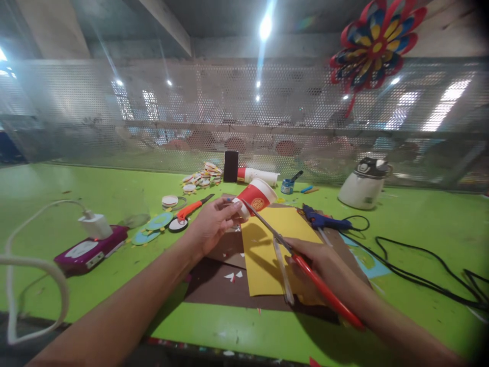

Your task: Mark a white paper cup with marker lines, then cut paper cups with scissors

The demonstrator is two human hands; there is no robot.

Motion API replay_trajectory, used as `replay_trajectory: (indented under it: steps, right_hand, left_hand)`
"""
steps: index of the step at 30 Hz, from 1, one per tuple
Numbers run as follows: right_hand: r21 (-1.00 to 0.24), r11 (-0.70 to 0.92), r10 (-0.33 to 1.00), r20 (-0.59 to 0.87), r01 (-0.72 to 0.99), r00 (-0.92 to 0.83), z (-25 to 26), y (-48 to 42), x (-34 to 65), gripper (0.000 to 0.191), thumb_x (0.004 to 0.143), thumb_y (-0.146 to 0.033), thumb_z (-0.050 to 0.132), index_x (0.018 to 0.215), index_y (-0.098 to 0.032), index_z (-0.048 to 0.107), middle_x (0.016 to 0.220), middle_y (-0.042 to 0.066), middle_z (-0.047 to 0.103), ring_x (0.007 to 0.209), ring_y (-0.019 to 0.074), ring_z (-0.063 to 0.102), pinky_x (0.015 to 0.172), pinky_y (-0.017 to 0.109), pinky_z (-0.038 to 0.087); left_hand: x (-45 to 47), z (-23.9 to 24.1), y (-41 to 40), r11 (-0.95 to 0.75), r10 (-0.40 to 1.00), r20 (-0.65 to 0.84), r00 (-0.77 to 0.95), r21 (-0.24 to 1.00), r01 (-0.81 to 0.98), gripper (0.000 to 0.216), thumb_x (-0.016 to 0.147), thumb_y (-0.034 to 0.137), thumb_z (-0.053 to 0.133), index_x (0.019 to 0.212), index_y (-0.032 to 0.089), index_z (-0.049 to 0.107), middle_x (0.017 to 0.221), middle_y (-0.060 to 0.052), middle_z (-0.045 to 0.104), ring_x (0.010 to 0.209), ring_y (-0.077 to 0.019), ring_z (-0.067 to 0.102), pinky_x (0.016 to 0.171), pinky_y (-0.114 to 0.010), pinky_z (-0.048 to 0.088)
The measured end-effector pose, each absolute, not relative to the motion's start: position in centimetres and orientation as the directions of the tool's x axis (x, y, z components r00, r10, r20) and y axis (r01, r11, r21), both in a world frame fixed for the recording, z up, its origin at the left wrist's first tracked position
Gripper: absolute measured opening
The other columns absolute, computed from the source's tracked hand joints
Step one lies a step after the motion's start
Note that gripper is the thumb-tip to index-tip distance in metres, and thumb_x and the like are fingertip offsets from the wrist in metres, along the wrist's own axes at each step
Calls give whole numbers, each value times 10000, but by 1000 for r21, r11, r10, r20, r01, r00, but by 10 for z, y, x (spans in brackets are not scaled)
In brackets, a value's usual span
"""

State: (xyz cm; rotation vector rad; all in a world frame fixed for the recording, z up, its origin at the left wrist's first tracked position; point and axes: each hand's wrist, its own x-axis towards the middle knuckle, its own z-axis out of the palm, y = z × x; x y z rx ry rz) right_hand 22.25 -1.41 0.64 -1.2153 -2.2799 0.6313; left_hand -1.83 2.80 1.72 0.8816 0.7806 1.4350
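My left hand (219, 221) grips a red and white paper cup (256, 196), tilted with its wide end up and to the right. Fingers and thumb close around its lower part. In my right hand (311, 257) is a pair of scissors (317, 285) with red handles. Their blades reach up to the cup's side, near my left thumb; whether they touch the cup I cannot tell. Below lie a yellow paper sheet (263, 260) and dark brown sheets (214, 285), with small white paper scraps (231, 277) on the brown.
On the green table (114, 295) lie an orange cutter knife (191, 208) at left and a blue glue gun (324, 219) with black cable at right. A purple power strip (93, 250), stacked cups (262, 176), a phone (231, 166), a blue jar (287, 186) and a kettle (362, 186) stand around.
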Motion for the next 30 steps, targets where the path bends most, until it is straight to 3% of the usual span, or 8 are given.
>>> replay_trajectory:
  steps: [8,14,22,30]
  right_hand:
    - [-579,495,856,196,648,-478,1,-14,222,290,932,-252,436,984,-199,717,939,50,770,897,286,687,811,368,506]
    - [-595,460,877,187,659,-443,9,-22,218,310,920,-225,425,1019,-231,718,990,32,772,896,270,694,794,334,489]
    - [-586,528,834,222,615,-505,4,-13,221,312,933,-199,444,1112,-208,699,1054,60,756,940,266,666,839,346,477]
    - [-629,456,874,183,630,-451,-4,-13,223,300,934,-215,429,1016,-222,717,942,33,757,862,254,689,769,325,511]
  left_hand:
    - [-17,17,25,-4,998,35,58,883,-470,128,798,115,748,869,95,644,928,-139,745,798,-215,725,790,-403,604]
    - [-18,16,27,-52,997,75,30,883,-466,169,769,113,772,852,113,624,904,-117,737,799,-213,724,788,-395,599]
    - [-15,13,26,-115,991,131,5,886,-450,253,704,111,813,876,118,628,881,-96,736,796,-209,720,780,-377,585]
    - [-10,14,23,-110,992,126,8,890,-442,255,714,132,813,891,132,628,904,-87,732,785,-200,716,828,-403,567]
